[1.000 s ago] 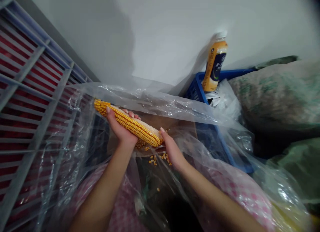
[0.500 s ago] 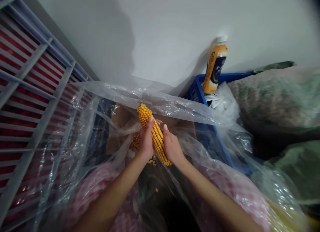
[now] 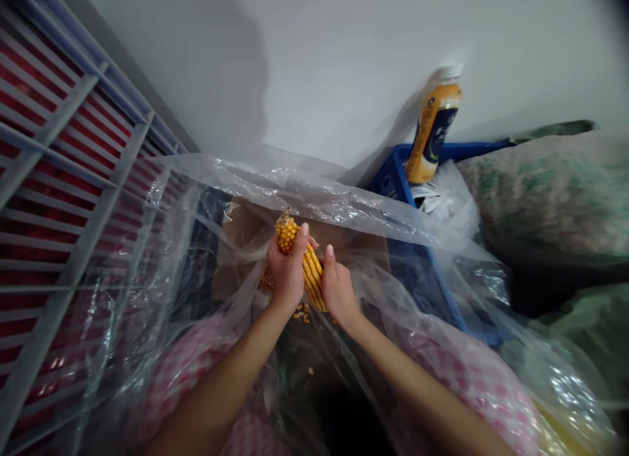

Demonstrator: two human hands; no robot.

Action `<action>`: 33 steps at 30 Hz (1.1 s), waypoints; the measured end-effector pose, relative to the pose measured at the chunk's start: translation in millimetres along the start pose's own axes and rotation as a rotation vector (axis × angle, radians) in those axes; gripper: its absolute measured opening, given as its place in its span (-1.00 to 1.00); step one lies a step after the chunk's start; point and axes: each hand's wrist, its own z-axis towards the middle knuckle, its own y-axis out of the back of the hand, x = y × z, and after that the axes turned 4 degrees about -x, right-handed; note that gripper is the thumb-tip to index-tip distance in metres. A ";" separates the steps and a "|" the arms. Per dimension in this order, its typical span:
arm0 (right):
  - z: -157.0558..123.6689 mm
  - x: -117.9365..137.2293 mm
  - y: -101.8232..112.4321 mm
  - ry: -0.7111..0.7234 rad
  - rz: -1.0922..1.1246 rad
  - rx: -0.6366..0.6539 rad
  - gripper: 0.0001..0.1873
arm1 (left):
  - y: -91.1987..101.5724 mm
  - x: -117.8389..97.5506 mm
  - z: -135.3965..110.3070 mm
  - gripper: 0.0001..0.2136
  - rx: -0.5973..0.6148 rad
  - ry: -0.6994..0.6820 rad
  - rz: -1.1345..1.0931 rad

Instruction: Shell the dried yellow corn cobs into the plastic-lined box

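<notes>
Both my hands grip one yellow corn cob point(image 3: 308, 267) that stands nearly upright over a clear plastic sheet point(image 3: 344, 210). My left hand point(image 3: 285, 272) wraps the upper part of the cob, thumb up along it. My right hand point(image 3: 338, 291) closes on the lower part from the right. Loose yellow kernels point(image 3: 301, 314) lie on the plastic just below my hands, and more kernels point(image 3: 266, 279) show behind my left hand.
A grey slatted rack point(image 3: 63, 200) over something red fills the left side. A blue plastic crate point(image 3: 422, 246) stands at the right with an orange bottle point(image 3: 434, 135) leaning on the white wall. Grey-green sacks point(image 3: 545, 194) lie at the far right.
The cob has turned from lying across to nearly upright, and both hands have closed in together around it near the middle.
</notes>
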 end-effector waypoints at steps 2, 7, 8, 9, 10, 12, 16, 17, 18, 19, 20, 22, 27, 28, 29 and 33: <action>1.5 -0.8 -0.5 0.004 0.026 -0.014 -0.27 | 0.0 -0.5 -1.5 -0.70 0.015 0.023 -0.002; 4.8 -6.5 -3.7 0.005 0.079 -0.029 -0.38 | 1.9 -0.1 -0.8 -0.69 0.055 0.054 0.008; 5.3 -7.9 -4.7 -0.006 0.085 -0.037 -0.40 | 2.4 0.8 -0.1 -0.69 0.062 0.045 0.018; 5.7 -9.2 -5.6 -0.018 0.088 -0.046 -0.43 | 3.0 1.9 0.5 -0.69 0.069 0.040 0.028; 6.0 -10.4 -6.4 -0.024 0.090 -0.049 -0.45 | 3.6 3.0 1.2 -0.69 0.074 0.038 0.035; 6.6 -12.6 -7.4 -0.028 0.091 -0.054 -0.49 | 4.6 5.2 2.3 -0.69 0.083 0.046 0.042; 7.7 -15.9 -7.1 -0.014 0.091 -0.065 -0.56 | 5.1 6.6 2.6 -0.70 0.108 0.047 0.019; 7.9 -16.3 -6.8 -0.012 0.093 -0.060 -0.57 | 4.7 6.0 2.4 -0.71 0.113 0.049 0.009; 7.9 -16.3 -6.5 -0.010 0.099 -0.052 -0.58 | 4.2 5.2 2.1 -0.71 0.117 0.054 -0.004; 7.9 -16.0 -6.3 -0.010 0.109 -0.050 -0.59 | 3.6 4.1 1.9 -0.70 0.121 0.065 -0.019; 7.8 -15.3 -6.1 -0.015 0.123 -0.048 -0.60 | 3.0 2.8 1.7 -0.70 0.126 0.078 -0.031; 7.3 -13.3 -5.9 -0.039 0.169 -0.051 -0.60 | 1.8 0.0 1.5 -0.69 0.138 0.103 -0.042; 6.3 -9.2 -5.6 -0.113 0.234 -0.063 -0.61 | -0.2 -4.5 1.3 -0.67 0.150 0.150 -0.050; 6.4 -9.3 -5.7 -0.117 0.243 -0.064 -0.62 | -0.4 -4.8 1.2 -0.67 0.154 0.157 -0.057; 6.5 -9.9 -5.8 -0.118 0.256 -0.063 -0.62 | -0.6 -4.9 1.1 -0.67 0.160 0.161 -0.063; 7.2 -13.2 -6.5 -0.102 0.278 -0.052 -0.63 | 0.0 -4.2 0.7 -0.68 0.171 0.163 -0.075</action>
